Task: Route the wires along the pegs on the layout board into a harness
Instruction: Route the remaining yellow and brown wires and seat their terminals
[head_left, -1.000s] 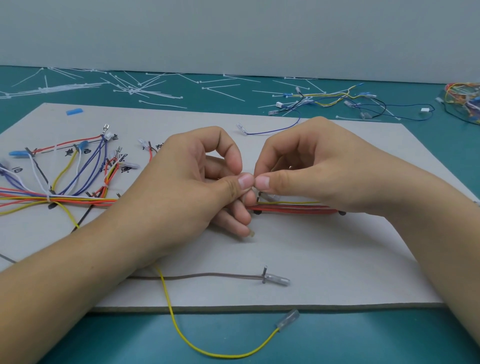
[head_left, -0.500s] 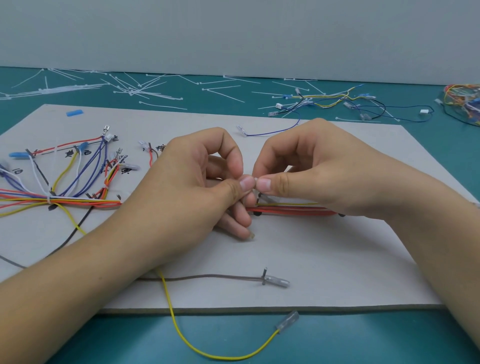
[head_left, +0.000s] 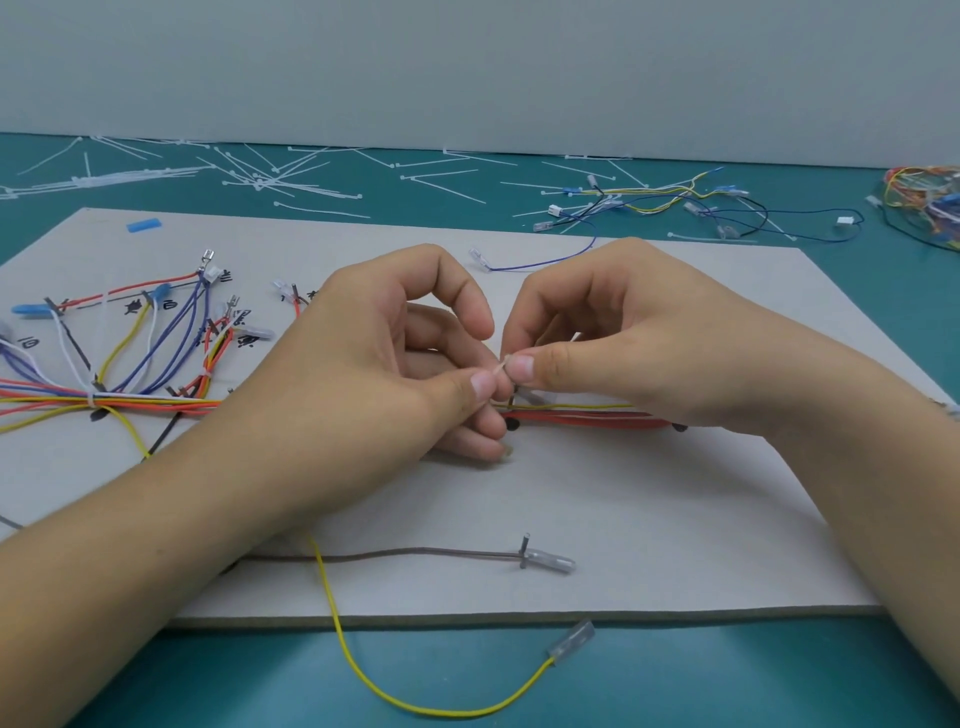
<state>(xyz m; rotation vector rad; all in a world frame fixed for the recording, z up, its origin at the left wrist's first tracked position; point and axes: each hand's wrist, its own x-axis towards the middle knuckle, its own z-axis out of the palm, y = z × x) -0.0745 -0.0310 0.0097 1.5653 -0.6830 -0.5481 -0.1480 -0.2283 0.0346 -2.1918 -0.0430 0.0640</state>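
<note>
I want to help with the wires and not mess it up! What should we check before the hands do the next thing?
1. Grip on the white tie: left hand and right hand both pinch it. Ok.
2. Tie looped round the red wire bundle: fingers hide it. Cannot tell.
3. Bundle lying beside the black peg: ok.
4. Brown wire reaching the near peg: ok.
5. Yellow wire on the layout board: its end hangs off the front edge onto the table. Not ok.
</note>
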